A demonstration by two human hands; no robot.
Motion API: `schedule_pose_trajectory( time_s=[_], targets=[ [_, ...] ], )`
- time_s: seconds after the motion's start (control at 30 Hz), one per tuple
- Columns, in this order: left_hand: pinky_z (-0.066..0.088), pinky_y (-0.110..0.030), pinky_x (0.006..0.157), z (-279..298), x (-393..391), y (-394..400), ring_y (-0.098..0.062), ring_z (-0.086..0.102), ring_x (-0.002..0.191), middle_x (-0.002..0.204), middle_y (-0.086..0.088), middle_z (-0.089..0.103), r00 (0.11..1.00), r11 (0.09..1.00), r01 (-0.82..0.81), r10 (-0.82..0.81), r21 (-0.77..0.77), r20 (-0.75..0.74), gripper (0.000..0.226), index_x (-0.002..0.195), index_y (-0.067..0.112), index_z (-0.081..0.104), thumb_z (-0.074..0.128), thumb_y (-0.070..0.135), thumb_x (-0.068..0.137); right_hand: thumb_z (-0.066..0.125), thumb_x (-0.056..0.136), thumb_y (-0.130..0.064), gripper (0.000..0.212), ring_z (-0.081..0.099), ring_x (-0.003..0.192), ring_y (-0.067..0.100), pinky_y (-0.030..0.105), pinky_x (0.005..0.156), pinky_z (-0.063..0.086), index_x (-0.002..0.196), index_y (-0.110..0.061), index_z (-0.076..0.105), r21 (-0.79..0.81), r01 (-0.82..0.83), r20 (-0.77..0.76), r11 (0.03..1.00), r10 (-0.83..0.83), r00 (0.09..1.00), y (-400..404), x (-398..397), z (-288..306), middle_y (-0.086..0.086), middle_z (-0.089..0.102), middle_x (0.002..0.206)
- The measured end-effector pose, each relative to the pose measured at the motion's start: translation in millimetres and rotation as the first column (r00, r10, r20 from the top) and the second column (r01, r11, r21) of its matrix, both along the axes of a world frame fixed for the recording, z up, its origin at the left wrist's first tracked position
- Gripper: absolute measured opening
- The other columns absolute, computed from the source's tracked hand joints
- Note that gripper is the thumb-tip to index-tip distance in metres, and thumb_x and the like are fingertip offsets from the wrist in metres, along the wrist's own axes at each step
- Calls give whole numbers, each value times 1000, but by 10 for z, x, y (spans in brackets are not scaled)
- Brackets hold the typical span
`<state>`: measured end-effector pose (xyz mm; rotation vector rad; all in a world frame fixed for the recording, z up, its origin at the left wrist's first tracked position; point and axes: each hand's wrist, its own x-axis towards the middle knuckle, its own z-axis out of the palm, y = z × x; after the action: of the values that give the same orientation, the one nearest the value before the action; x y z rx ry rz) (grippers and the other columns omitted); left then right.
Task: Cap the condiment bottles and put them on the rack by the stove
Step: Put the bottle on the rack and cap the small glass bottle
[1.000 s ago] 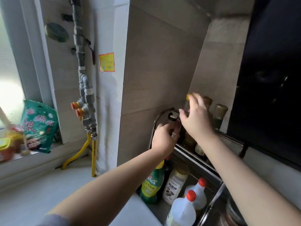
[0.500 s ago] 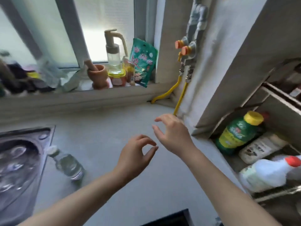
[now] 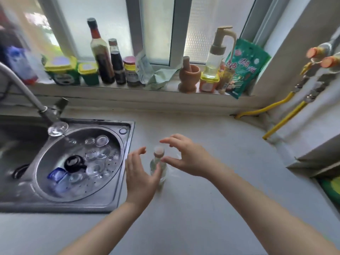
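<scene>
Hands flank a small clear bottle

A small clear bottle [image 3: 158, 167] stands upright on the counter [image 3: 211, 208], at centre frame, just at 3 o'clock of the sink [image 3: 127, 162]. It has a narrow neck with a pale tan top; the body looks glassy and blurred, and no label can be read. The left hand [image 3: 140, 173] sits at its 9 o'clock, fingers spread wide, holding nothing. The right hand [image 3: 185, 157] at 2 o'clock is wide too, thumb near the neck; contact unclear. A green packet [image 3: 245, 66] at 1 o'clock carries red characters, too blurred to read
</scene>
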<state>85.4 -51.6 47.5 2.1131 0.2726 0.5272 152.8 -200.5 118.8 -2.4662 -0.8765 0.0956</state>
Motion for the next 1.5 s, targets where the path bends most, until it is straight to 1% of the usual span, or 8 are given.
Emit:
schedule_pose_trajectory(
  time_s=[0.17,0.37,0.7,0.83,1.03,1.2,1.37,1.5],
  targets=[
    [36,-27,103,-128,191,154,-17,43,128,136,-1,48,936,964,236,-260,-122,-239,74,137,16,40,73,38,75,61,87,-37,47,50,114,20,32,86,44,131,-25,50,-261,-100,123,960,136,983,233,154,79,-1,53,128],
    [41,-13,77,-170,233,197,-14,61,99,105,8,68,925,927,295,-338,-231,-176,32,114,28,62,66,19,83,59,89,-27,27,54,105,21,33,80,44,115,-19,60,-391,-135,101,911,188,977,416,207,53,1,59,111],
    [36,-3,69,-253,334,310,-13,59,86,95,5,69,903,915,376,-398,-150,-165,26,111,24,64,64,20,86,59,89,-20,21,55,102,22,33,78,46,109,-15,64,-423,-258,81,869,319,944,475,359,41,1,63,108],
    [47,-23,88,-277,329,345,-13,64,98,103,6,70,879,893,422,-445,-155,-173,32,117,28,61,64,21,86,57,84,-34,20,60,67,23,29,54,40,81,-15,61,-539,-276,373,796,520,768,371,394,-19,-1,61,75],
    [49,-34,92,-277,391,397,-14,64,101,103,4,70,849,863,479,-502,-164,-166,32,118,27,60,63,24,86,43,92,-43,39,45,55,23,32,59,30,66,-15,51,-593,-354,539,724,683,493,435,655,-98,1,51,61],
    [49,-32,84,-322,393,430,-17,63,88,93,4,70,820,837,532,-547,-126,-168,15,97,28,62,65,22,84,47,86,-39,39,42,47,24,31,56,27,55,-16,50,-530,-325,556,783,611,563,488,621,-236,1,48,50],
    [36,-24,65,-281,404,455,-14,50,71,81,3,64,825,838,540,-545,-77,-149,16,100,18,65,66,20,84,48,78,-34,39,38,37,24,25,50,25,45,-16,43,-449,-165,603,878,434,669,492,533,-281,2,44,39],
    [41,-19,68,-340,403,480,-17,61,83,90,7,68,816,830,550,-558,-97,-150,23,107,23,63,65,24,85,45,78,-38,42,41,34,24,24,49,23,42,-17,43,-402,-34,596,915,289,749,498,428,-360,2,45,36]
  ],
)
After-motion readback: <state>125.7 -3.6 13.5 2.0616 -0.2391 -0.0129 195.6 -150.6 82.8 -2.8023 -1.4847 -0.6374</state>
